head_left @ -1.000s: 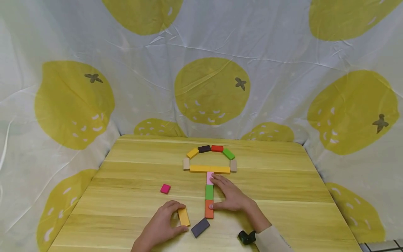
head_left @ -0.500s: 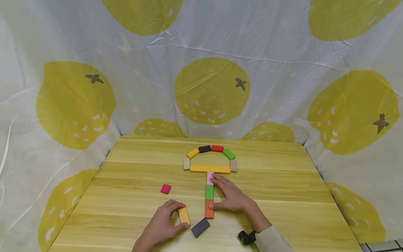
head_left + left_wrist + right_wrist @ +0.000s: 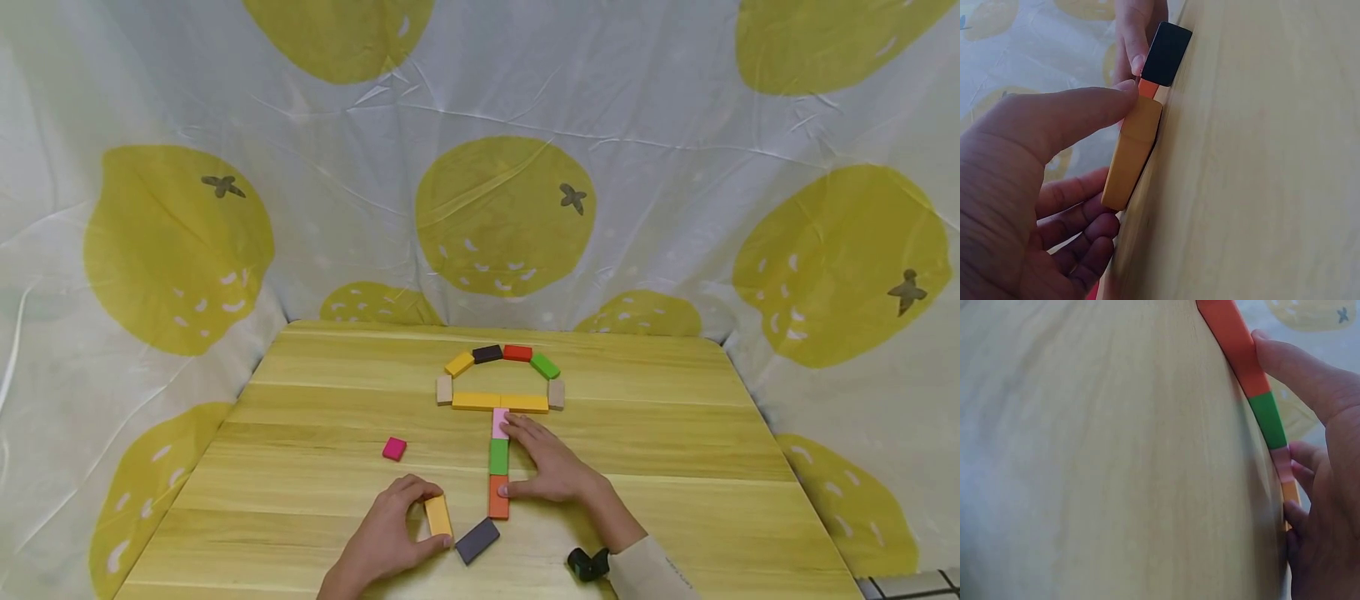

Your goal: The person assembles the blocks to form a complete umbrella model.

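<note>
My left hand [image 3: 386, 533] pinches a yellow rectangular block [image 3: 438, 517] between thumb and fingers, low over or on the wooden table. In the left wrist view the thumb lies on one end of that block [image 3: 1130, 159]. Just right of it, a dark grey block [image 3: 477, 542] lies slanted, its upper corner near the foot of a straight column. Pink [image 3: 498, 427], green [image 3: 498, 457] and orange [image 3: 498, 504] blocks form this column, end to end. Along its right side lies my right hand [image 3: 551, 467], thumb touching the orange block, fingertips at the pink one.
Above the column, two yellow blocks [image 3: 476, 402] form a bar under an arch of several coloured blocks [image 3: 517, 353]. A small magenta block [image 3: 394, 449] lies alone to the left. A black object [image 3: 588, 565] sits by the right sleeve. A lemon-print cloth [image 3: 652, 250] hangs behind the table.
</note>
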Action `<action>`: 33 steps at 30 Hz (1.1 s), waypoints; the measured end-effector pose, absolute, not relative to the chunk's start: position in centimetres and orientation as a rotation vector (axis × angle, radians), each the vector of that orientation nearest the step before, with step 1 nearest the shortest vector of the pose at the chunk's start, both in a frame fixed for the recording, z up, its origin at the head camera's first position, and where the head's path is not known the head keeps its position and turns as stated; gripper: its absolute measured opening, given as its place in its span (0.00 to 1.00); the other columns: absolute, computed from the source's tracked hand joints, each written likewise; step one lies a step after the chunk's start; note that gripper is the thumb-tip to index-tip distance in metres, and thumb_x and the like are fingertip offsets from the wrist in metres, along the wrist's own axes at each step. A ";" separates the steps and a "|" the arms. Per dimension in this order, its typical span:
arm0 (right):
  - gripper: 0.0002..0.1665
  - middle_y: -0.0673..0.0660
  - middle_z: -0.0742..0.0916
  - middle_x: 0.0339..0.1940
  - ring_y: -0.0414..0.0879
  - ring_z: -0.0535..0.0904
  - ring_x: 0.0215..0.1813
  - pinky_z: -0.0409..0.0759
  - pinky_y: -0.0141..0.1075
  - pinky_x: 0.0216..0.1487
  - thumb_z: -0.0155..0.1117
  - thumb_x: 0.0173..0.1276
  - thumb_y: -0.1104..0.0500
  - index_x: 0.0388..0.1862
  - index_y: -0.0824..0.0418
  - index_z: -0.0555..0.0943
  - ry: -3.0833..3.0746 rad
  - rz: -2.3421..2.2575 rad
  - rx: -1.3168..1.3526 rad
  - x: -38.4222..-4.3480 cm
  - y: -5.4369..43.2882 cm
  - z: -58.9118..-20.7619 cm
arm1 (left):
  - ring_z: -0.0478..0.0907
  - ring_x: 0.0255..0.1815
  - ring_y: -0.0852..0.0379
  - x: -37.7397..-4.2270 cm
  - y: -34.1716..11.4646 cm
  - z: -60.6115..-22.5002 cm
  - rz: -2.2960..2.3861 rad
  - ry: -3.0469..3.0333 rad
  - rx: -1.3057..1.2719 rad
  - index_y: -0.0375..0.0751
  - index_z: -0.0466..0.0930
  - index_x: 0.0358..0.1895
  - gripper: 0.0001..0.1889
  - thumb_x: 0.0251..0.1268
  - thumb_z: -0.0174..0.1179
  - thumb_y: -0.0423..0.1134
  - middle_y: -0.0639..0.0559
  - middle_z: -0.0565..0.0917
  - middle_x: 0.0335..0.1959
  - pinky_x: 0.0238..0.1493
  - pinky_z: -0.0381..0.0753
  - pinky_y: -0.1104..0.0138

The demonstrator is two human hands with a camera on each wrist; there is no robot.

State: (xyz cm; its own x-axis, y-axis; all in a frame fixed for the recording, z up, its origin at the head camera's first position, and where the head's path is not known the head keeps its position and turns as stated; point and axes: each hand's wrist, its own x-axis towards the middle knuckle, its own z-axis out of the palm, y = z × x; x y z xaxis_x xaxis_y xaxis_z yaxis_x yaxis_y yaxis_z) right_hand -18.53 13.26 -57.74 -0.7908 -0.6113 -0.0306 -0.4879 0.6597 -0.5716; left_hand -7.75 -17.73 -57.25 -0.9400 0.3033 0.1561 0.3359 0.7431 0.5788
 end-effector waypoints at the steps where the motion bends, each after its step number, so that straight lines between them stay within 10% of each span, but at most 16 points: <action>1: 0.64 0.45 0.55 0.87 0.52 0.46 0.87 0.56 0.58 0.82 0.68 0.57 0.22 0.85 0.46 0.56 2.656 -0.819 -0.892 -18.5 13.3 -57.7 | 0.77 0.54 0.65 -7.8 -17.7 -57.2 -0.973 -2.890 -0.534 0.56 0.84 0.52 0.28 0.48 0.79 0.61 0.71 0.80 0.49 0.60 0.81 0.56; 33: 0.64 0.45 0.55 0.87 0.52 0.46 0.87 0.54 0.60 0.82 0.66 0.57 0.21 0.85 0.45 0.55 2.653 -0.826 -0.879 -18.5 13.2 -57.8 | 0.72 0.47 0.68 -7.5 -17.2 -57.4 -0.988 -2.900 -0.448 0.59 0.83 0.49 0.28 0.47 0.77 0.67 0.72 0.78 0.45 0.52 0.80 0.63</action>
